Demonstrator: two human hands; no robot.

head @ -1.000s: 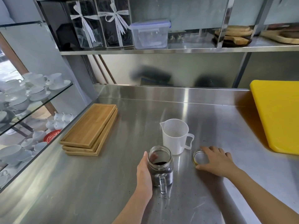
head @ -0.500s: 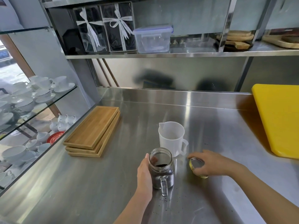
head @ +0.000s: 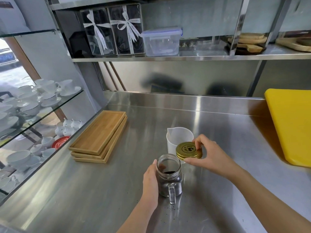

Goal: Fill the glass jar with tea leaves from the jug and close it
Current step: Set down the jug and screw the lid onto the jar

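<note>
A glass jar [head: 169, 176] with a handle stands open on the steel counter, dark tea leaves filling its lower part. My left hand [head: 150, 180] wraps its left side. My right hand [head: 208, 153] holds a gold lid [head: 188, 150] by the rim, top face up, just above and to the right of the jar's mouth. Behind the lid stands the white plastic jug [head: 178, 137], upright, spout to the left, partly hidden by the lid.
A stack of wooden trays [head: 100, 136] lies at the left. A yellow cutting board [head: 291, 125] sits at the right. Loose tea crumbs [head: 171, 208] dot the counter in front of the jar. White cups fill glass shelves [head: 42, 105] at the far left.
My right hand picked the gold lid up off the counter, turned it top up and carried it left towards the jar's mouth. My left hand stayed on the jar.
</note>
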